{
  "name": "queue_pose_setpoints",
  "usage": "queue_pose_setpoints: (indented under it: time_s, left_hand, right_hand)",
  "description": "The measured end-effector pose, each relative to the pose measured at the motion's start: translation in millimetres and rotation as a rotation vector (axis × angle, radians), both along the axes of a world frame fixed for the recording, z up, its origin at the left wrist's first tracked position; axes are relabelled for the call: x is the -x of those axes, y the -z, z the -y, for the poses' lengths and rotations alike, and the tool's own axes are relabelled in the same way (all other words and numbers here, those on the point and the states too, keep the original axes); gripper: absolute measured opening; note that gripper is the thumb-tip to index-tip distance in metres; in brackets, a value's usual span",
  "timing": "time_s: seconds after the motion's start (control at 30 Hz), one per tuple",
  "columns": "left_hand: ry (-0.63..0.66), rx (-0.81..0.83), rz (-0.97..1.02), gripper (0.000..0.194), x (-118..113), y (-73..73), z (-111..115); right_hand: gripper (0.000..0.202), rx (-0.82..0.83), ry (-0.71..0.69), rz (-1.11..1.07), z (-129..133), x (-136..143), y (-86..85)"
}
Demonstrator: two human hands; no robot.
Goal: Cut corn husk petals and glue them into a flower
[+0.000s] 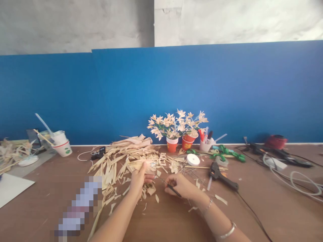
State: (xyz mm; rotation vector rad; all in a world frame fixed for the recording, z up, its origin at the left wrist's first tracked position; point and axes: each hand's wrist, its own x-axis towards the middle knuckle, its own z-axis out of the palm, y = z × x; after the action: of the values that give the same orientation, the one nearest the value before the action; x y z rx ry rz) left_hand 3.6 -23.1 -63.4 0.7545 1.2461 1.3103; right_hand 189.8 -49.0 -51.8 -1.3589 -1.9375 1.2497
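Husk Strip Held Up for Detail Work

The person's left hand (138, 178) pinches a pale husk strip (137, 164) before the husk heap (121, 153); the right hand (180, 186) grasps a dark-handled tool (174, 191). The step looks like shaping or trimming; the next move likely calls for a steady strip. The glue gun (222, 176) bounds the right; the near tabletop (156, 225) offers room.

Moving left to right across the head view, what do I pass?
White sheet, paper cup, left hand, right hand, glue gun, white cable.
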Motion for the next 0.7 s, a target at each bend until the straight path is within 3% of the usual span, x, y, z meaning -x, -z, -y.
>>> queue_pose_setpoints:
  time_s: [0.23, 0.43, 0.7]
  left_hand:
    - [-0.013, 0.028, 0.085, 0.032, -1.2, -1.3, 1.0]
    - [0.014, 0.039, 0.106, 0.034, -2.5, -2.8, 2.5]
    - [0.019, 0.023, 0.106, 0.031, -3.5, -2.1, 2.1]
  right_hand:
    - [0.011, -0.023, 0.011, -0.040, -1.0, 2.1, 1.9]
    - [0.016, 0.059, 0.039, -0.060, -2.0, 3.4, 9.6]
    - [0.009, -0.022, 0.022, -0.049, -1.8, 6.4, 4.6]
